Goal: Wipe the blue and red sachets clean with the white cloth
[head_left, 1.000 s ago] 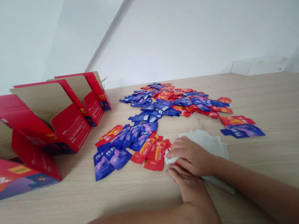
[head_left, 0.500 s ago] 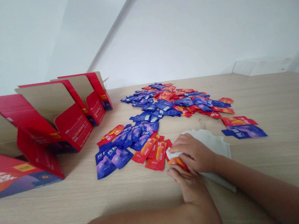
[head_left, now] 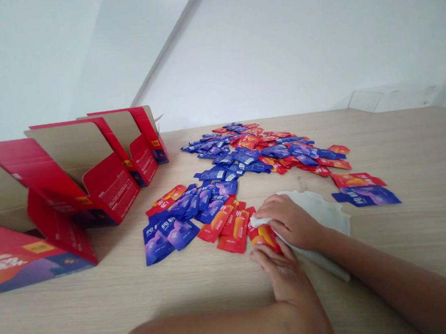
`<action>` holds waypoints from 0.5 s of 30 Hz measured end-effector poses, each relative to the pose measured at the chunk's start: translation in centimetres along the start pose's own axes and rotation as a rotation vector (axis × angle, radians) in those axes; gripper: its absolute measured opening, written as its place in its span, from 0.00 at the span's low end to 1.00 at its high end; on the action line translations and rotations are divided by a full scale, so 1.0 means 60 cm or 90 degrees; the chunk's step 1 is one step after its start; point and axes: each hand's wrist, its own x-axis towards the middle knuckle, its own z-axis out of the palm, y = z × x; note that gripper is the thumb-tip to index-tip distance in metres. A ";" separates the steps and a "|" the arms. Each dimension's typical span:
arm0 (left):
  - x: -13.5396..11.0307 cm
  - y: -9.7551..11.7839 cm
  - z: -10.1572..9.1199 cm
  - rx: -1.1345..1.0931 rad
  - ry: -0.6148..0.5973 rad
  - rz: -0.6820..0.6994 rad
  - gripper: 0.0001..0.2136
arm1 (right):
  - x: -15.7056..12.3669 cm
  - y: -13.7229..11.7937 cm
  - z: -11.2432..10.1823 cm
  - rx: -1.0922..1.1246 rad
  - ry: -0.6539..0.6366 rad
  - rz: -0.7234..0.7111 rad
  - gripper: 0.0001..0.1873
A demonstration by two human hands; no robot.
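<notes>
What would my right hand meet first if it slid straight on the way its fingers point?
Beyond the flat red-and-orange packet at its fingertips, the right hand would probably first meet the fanned red-and-orange packets to the left; depth is hard to judge.

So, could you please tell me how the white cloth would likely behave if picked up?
The white cloth would probably droop, as its edge looks thin and wavy. It is likely light, being such a thin sheet. It may crumple easily, since part sits bunched at the right hand's fingertips.
</notes>
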 end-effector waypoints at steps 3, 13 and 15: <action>-0.002 -0.004 -0.017 0.025 -0.046 -0.012 0.20 | -0.002 -0.020 -0.001 0.032 -0.041 -0.040 0.17; -0.001 -0.011 -0.031 0.078 -0.083 0.034 0.24 | 0.006 0.008 0.006 -0.010 -0.047 0.036 0.16; 0.000 -0.011 -0.032 0.075 -0.093 0.038 0.24 | 0.003 0.012 0.004 -0.007 -0.027 0.035 0.16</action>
